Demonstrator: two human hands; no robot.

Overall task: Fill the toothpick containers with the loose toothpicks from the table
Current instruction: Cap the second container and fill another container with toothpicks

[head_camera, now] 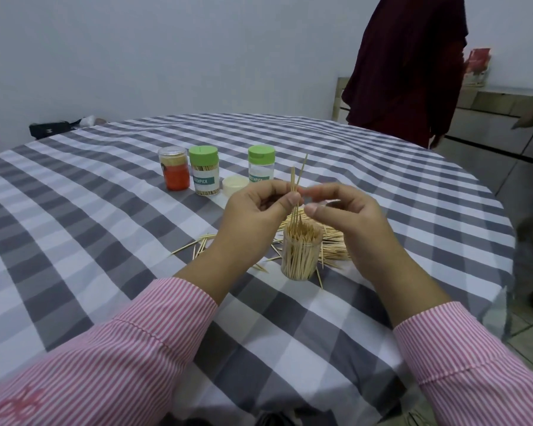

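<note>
1. We see the round table (105,210) under its grey-and-white checked cloth filling the scene, with a person in dark red (410,66) standing at its far right edge.
2. Our 2 pink-striped sleeves come in from the near side, both hands raised over the middle of the table.
3. Our left hand (253,210) pinches a small bunch of toothpicks (296,192) between thumb and fingers, held upright with the lower tips dipping into the open clear container (300,256).
4. Our right hand (342,213) sits just right of the bunch, fingers curled with thumb and forefinger close to the sticks; we cannot tell whether it grips any.
5. That clear container stands upright near the middle, already packed with toothpicks.
6. Behind and around it lies the loose toothpick pile (333,241), with strays spilling left across the cloth.
7. On the far side stand 3 more containers: an orange jar (174,172) at left, a green-capped jar (204,170) just beside it, and another green-capped jar (261,162) further right.
8. A small pale lid (234,184) rests between the 2 green-capped ones.
</note>
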